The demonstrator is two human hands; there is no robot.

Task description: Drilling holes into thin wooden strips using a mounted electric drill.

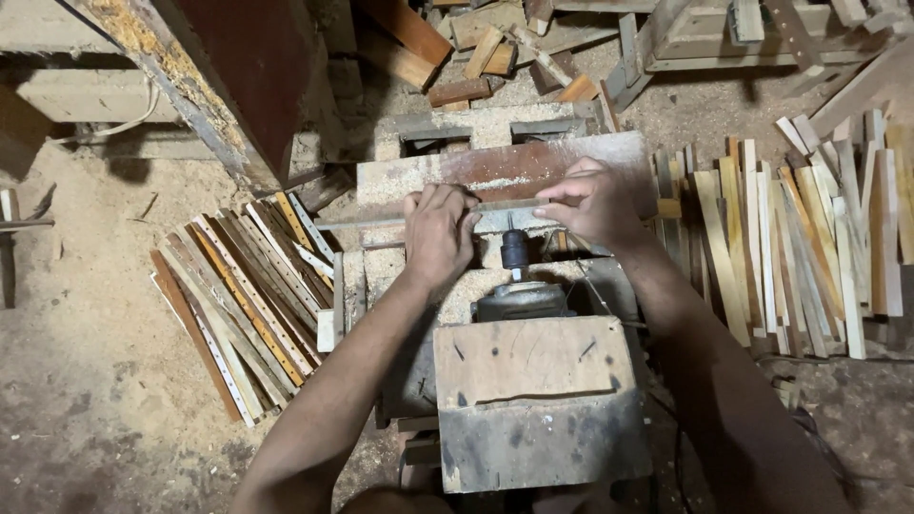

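- Gripping a thin wooden strip (419, 219), both hands pinch it: left hand (440, 233) near the middle, right hand (592, 202) at its right end.
- The strip lies crosswise just above the dark drill chuck (515, 249) on the dusty worktop (495, 171).
- Slat piles sit left (248, 295) and right (800, 247).

1. At 9 o'clock of the left hand (438, 233), a fan of dark drilled slats (248, 295) covers the floor.
2. At 3 o'clock of the right hand (595, 202), pale wooden strips (790, 257) lie packed side by side.
3. At 6 o'clock, the drill chuck (515, 250) and motor (522, 300) fill the gap between the hands.
4. At 12 o'clock, scrap blocks (457, 57) crowd the ground.
5. Open sawdust floor (86, 381) lies at 8 o'clock.
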